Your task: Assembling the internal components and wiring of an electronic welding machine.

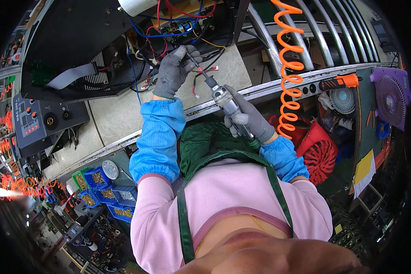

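Observation:
My right hand [253,114], in a grey glove, is wrapped around a silver and grey pneumatic screwdriver [226,101]. Its bit [200,68] points up and left. Close to the bit's tip, the fingers of my left hand [172,73], also gloved in grey, are pinched together. Whatever sits between them is too small or hidden to make out. Just beyond that hand lies an opened black machine housing [77,50] with red, blue and black wires [162,34] and electronic parts. Loose leads with small connectors [197,93] rest beside the bit.
A grey control panel [48,116] with knobs stands on the left of the pale bench [116,114]. Blue bins [98,178] of small fasteners are at lower left. An orange coiled hose [287,68] hangs before metal rollers [324,36]. Right are a red plastic chair [319,150] and purple fan [390,98].

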`<state>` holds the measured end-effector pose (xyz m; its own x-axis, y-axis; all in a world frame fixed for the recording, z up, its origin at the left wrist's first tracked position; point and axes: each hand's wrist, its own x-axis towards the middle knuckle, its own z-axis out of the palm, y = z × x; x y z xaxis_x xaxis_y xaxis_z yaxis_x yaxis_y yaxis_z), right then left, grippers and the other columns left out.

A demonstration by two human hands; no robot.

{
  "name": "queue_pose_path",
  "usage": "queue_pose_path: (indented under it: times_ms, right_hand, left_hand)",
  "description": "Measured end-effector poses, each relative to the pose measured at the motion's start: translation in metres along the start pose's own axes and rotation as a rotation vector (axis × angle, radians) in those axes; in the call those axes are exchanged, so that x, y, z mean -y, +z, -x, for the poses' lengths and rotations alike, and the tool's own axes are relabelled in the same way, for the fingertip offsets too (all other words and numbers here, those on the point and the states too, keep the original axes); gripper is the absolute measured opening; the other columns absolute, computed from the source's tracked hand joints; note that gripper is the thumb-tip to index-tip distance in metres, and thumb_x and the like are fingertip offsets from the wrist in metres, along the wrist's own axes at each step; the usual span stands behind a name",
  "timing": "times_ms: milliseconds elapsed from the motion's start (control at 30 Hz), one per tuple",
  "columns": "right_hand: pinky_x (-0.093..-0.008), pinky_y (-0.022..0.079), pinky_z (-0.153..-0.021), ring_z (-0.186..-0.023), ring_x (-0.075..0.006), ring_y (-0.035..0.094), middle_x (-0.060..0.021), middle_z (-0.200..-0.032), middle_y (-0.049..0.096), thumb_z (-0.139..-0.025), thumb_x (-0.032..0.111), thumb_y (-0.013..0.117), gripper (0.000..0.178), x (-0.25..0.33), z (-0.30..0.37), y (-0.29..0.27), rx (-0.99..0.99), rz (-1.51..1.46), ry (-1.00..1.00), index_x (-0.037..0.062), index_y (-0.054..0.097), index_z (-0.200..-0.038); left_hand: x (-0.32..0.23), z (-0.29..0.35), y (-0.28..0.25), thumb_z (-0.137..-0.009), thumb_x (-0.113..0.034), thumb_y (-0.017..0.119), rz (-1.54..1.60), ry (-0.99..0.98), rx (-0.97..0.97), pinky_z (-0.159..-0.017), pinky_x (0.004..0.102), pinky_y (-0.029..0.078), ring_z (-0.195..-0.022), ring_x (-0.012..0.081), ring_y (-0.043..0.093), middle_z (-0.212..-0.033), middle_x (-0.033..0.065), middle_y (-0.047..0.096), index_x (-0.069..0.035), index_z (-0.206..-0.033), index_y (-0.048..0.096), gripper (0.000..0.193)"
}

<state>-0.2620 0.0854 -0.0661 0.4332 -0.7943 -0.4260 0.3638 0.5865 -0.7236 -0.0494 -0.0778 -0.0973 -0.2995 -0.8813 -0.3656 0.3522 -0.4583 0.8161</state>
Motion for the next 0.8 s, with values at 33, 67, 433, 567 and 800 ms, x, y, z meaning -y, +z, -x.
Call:
queue_pose_path:
  times_ms: [33,67,433,567,800]
  right_hand:
    - [-0.0264,0.046,-0.049,-0.055,-0.0137,0.057,-0.0114,-0.08,0.057,-0.067,0.012,0.059,0.09,-0.001,0.0,-0.002,0.058,-0.129,0.017,0.0164,0.019,-0.148]
    - [-0.0264,0.046,-0.049,-0.055,-0.0137,0.057,-0.0114,-0.08,0.057,-0.067,0.012,0.059,0.09,-0.003,0.0,-0.004,0.056,-0.131,0.018,0.0164,0.019,-0.148]
    - [-0.0266,0.047,-0.048,-0.052,-0.0143,0.055,-0.0105,-0.077,0.056,-0.07,0.014,0.055,0.087,-0.006,0.004,0.002,0.001,-0.058,0.007,0.016,0.018,-0.148]
    - [-0.0261,0.047,-0.047,-0.052,-0.0144,0.055,-0.0102,-0.076,0.056,-0.071,0.014,0.053,0.085,-0.006,0.002,0.002,-0.018,-0.063,-0.044,0.0172,0.018,-0.148]
    - [-0.0253,0.047,-0.046,-0.052,-0.014,0.056,-0.0098,-0.076,0.056,-0.069,0.03,0.06,0.092,-0.006,-0.005,-0.004,-0.079,-0.06,-0.064,0.0183,0.014,-0.148]
  left_hand:
    - [0.001,0.0,-0.002,-0.095,-0.025,0.048,0.037,0.008,0.009,-0.069,0.0244,0.056,-0.09,0.0265,0.066,-0.103,0.019,0.063,0.006,-0.112,0.055,0.036]
    - [0.002,0.001,-0.002,-0.095,-0.025,0.048,0.074,0.014,0.019,-0.069,0.0244,0.056,-0.09,0.0269,0.066,-0.103,0.0191,0.063,0.006,-0.112,0.055,0.036]
    - [0.001,0.007,0.003,-0.094,-0.027,0.049,-0.107,-0.017,0.005,-0.067,0.0241,0.052,-0.084,0.0193,0.065,-0.097,0.0138,0.065,0.003,-0.111,0.057,0.035]
    - [-0.013,0.006,0.022,-0.095,-0.025,0.05,-0.392,0.206,-0.105,-0.065,0.0206,0.047,-0.081,0.0122,0.061,-0.093,0.0083,0.065,0.0,-0.114,0.058,0.033]
    - [-0.025,-0.048,0.008,-0.089,-0.012,0.055,-0.982,0.766,-0.551,-0.06,0.027,0.051,-0.068,0.0148,0.063,-0.092,0.012,0.067,0.0,-0.115,0.058,0.03]
